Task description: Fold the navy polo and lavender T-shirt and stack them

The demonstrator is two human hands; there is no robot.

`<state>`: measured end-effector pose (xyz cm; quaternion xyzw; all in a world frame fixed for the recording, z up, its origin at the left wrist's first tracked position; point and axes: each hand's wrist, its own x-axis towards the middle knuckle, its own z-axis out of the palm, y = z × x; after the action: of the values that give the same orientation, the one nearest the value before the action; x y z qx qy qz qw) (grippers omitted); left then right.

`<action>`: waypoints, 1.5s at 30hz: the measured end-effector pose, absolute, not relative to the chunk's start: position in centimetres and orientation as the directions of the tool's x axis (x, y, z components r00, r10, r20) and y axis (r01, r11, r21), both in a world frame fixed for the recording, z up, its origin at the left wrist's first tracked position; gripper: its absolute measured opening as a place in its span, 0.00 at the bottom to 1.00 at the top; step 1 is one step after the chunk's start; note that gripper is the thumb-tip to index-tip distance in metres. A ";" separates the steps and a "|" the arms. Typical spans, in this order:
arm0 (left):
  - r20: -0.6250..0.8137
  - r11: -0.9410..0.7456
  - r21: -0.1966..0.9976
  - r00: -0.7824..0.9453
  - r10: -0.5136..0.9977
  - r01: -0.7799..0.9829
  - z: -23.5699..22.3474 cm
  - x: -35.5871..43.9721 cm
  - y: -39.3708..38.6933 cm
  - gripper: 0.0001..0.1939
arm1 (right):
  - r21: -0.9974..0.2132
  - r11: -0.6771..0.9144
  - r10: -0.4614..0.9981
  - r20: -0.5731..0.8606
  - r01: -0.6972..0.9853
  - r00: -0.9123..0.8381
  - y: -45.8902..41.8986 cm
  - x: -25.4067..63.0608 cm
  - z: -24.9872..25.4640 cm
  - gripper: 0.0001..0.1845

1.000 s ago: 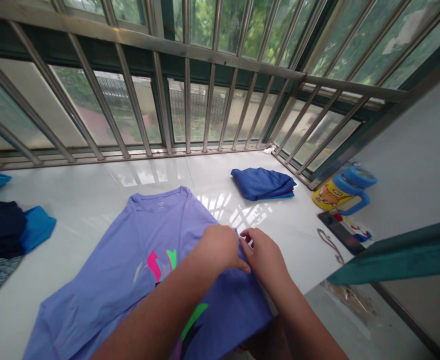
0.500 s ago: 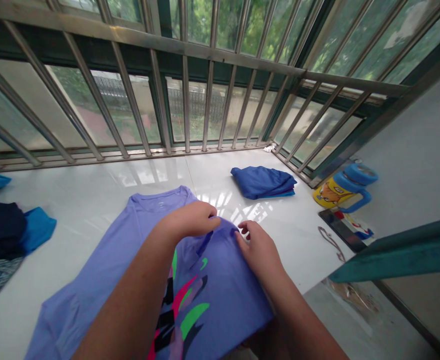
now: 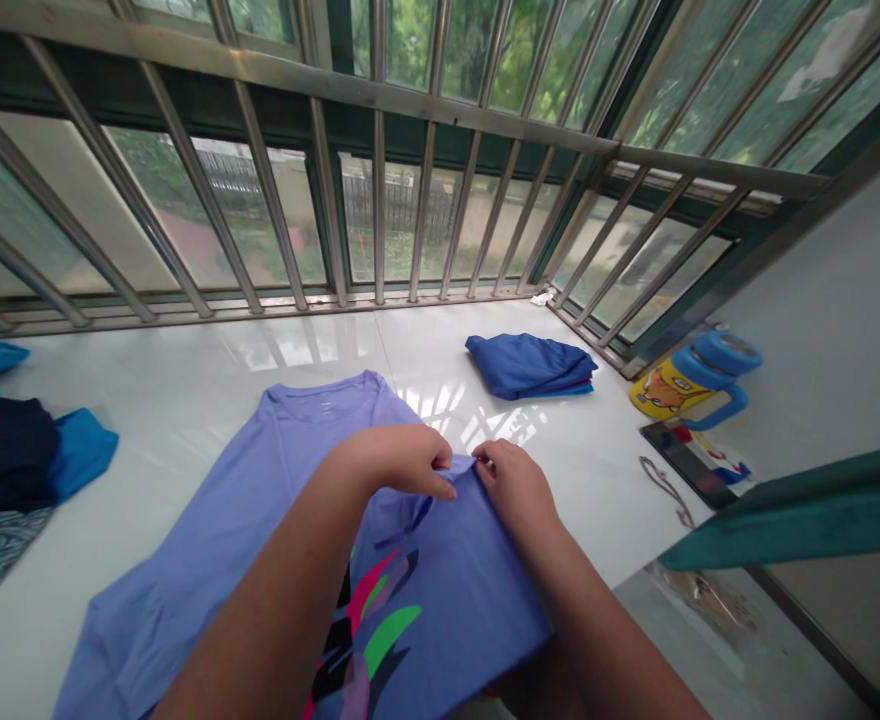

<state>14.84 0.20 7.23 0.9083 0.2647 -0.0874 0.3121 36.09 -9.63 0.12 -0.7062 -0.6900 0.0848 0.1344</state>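
A purple long-sleeved shirt [image 3: 215,540] with a green, pink and black print lies spread on the white tiled ledge, its neckline toward the window. Part of its right side is folded over toward the middle. My left hand [image 3: 414,462] is over that folded part, fingers bent and closed on the fabric. At the fold's upper right corner, my right hand [image 3: 511,475] pinches the shirt between thumb and fingers. The two hands are close together but apart. My left forearm hides some of the print.
Folded blue clothes [image 3: 530,366] sit near the window corner. Several garments [image 3: 12,450] are heaped at the left. A blue and yellow bottle [image 3: 691,375], a phone [image 3: 684,462] and a cord [image 3: 665,488] lie at the right. Metal bars [image 3: 380,220] line the window.
My left hand has moved slightly right and down, toward my right hand. The right fingers have closed on the shirt's corner. The view has shifted a little.
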 end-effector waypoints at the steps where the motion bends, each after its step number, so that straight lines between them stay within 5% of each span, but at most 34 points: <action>1: -0.366 -0.661 0.516 0.838 0.406 0.545 6.9 15.2 0.0 0.13 | -0.293 -0.025 0.998 0.051 0.956 0.042 -9.6 36.1 0.1 0.10; 7: -0.542 -0.597 0.497 0.762 0.353 0.630 6.0 16.4 -0.4 0.21 | -0.207 -0.104 0.995 -0.011 0.973 0.104 -9.4 36.5 0.6 0.15; 13: -0.169 -0.661 0.408 0.763 0.624 0.630 5.0 16.5 1.1 0.16 | -0.046 -0.128 0.990 0.060 0.991 0.130 -10.0 35.8 0.8 0.22; 19: 0.014 -0.449 0.214 0.457 0.889 0.867 0.6 15.8 2.9 0.27 | -0.127 0.194 0.979 -0.032 0.973 -0.200 -12.0 32.6 -1.3 0.37; 23: -0.098 -0.310 0.224 0.337 0.936 0.924 -1.5 14.7 4.0 0.37 | -0.157 0.151 0.981 -0.097 0.976 -0.167 -12.7 32.2 -2.5 0.42; 28: -0.053 -0.265 0.195 0.280 0.959 0.944 -2.6 13.8 5.0 0.41 | -0.165 0.148 0.981 -0.101 0.975 -0.166 -12.7 32.5 -2.7 0.42; 40: 0.066 -0.222 0.249 0.212 0.975 0.943 -4.5 13.2 5.9 0.43 | -0.116 0.144 0.982 -0.106 0.983 -0.156 -12.7 32.4 -3.1 0.43; 45: -0.015 -0.225 0.328 0.243 0.970 0.917 -2.5 13.4 7.1 0.42 | -0.106 0.114 0.981 -0.144 0.988 -0.129 -12.4 32.1 -2.4 0.42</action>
<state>13.43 7.11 -2.48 0.7767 0.6074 0.0966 0.1357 32.10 -12.39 -2.37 -0.6598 -0.7461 0.0876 -0.0190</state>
